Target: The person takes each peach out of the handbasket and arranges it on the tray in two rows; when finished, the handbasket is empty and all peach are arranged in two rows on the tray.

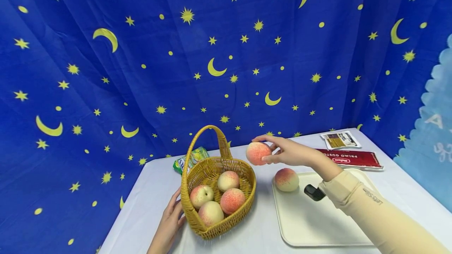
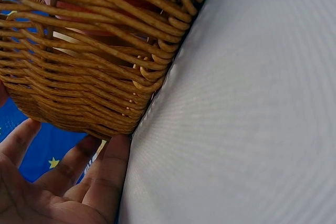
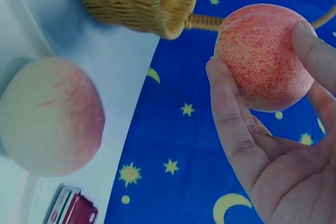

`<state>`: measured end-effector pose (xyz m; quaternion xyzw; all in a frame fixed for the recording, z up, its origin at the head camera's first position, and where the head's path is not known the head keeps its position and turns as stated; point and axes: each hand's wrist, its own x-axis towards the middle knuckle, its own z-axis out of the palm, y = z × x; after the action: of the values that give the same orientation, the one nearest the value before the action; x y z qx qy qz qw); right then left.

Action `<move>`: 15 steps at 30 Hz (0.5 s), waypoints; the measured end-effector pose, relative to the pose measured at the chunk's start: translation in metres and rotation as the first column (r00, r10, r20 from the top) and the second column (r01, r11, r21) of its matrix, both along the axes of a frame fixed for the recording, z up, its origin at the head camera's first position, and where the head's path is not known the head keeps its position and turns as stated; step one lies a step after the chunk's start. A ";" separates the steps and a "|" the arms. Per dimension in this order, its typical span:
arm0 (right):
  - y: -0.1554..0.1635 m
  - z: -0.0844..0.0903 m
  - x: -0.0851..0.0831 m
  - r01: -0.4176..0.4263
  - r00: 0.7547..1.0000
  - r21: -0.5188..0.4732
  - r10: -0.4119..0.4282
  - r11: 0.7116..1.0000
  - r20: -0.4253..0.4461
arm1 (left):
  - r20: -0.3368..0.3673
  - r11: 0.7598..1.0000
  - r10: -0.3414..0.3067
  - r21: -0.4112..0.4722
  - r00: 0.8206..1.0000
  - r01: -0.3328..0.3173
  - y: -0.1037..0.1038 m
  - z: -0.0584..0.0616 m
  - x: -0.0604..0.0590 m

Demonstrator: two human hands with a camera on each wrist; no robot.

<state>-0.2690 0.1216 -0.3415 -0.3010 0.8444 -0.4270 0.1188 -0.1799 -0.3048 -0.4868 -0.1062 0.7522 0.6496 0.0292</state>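
Basket (image 1: 231,224): woven wicker, upright on the tabletop (image 1: 261,226); landmark for every place below.
Handle (image 1: 224,148): one tall arch, running from the basket's near end to its far side.
Contents: four peaches (image 1: 232,201), loose on the basket's floor.
Held peach (image 1: 257,153): raised off the tabletop, right of the basket and near its far right rim, not touching it; near-round, so no long axis to speak of.
Right hand (image 1: 291,151): grasping the held peach between thumb and fingertips, from the side away from the basket.
Left hand (image 1: 171,218): unclenched, fingers extended, fingertips touching the basket's left wall low down.
Governing relation: the basket's mouth lies left of and below the held peach — the right hand carries the fruit, while the left hand is nearer the basket.
Tray (image 1: 300,226): cream, flat, right of the basket, apart from it.
Tray peach (image 1: 287,180): one, at the far corner nearest the basket.
Green packet (image 1: 199,155): behind the basket, to the left, partly hidden by the handle.
Red packet (image 1: 356,159): well right of the basket, beyond the tray.
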 end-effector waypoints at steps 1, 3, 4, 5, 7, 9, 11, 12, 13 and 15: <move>0.004 0.000 0.001 0.001 1.000 -0.005 -0.001 1.000 -0.011 | 0.000 1.000 0.001 0.000 1.000 -0.001 0.000 0.000 0.000; 0.012 -0.002 0.003 0.006 1.000 -0.015 -0.006 1.000 -0.030 | -0.005 1.000 0.001 0.001 1.000 -0.001 0.000 0.000 0.000; 0.017 -0.003 0.004 0.013 0.999 -0.018 -0.014 1.000 -0.036 | -0.008 1.000 -0.001 0.002 1.000 0.001 0.001 0.001 0.001; 0.022 -0.004 0.005 0.017 0.999 -0.022 -0.018 1.000 -0.042 | -0.012 1.000 -0.004 0.002 1.000 0.004 0.001 0.001 0.001; 0.032 -0.007 0.007 0.027 0.998 -0.025 -0.029 0.999 -0.054 | -0.022 1.000 -0.009 0.005 1.000 0.010 0.001 0.001 0.002; 0.043 -0.010 0.009 0.043 0.997 -0.025 -0.045 0.999 -0.064 | -0.029 1.000 -0.014 0.006 0.999 0.015 0.001 0.001 0.003; 0.054 -0.014 0.010 0.068 0.996 -0.025 -0.069 0.997 -0.059 | -0.029 1.000 -0.013 0.006 0.999 0.013 0.001 0.002 0.003; 0.060 -0.016 0.011 0.079 0.995 -0.027 -0.080 0.997 -0.054 | -0.029 1.000 -0.011 0.006 1.000 0.011 0.001 0.002 0.003; 0.066 -0.019 0.012 0.089 0.995 -0.028 -0.090 0.996 -0.046 | -0.026 1.000 -0.010 0.007 1.000 0.010 0.001 0.002 0.003; 0.077 -0.026 0.014 0.112 0.994 -0.035 -0.112 0.993 -0.016 | -0.021 1.000 -0.008 0.007 1.000 0.008 0.001 0.001 0.003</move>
<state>-0.2550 0.1984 -0.3675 -0.2590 0.8535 -0.4447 0.0820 -0.1769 -0.3042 -0.4854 -0.0961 0.7505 0.6534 0.0240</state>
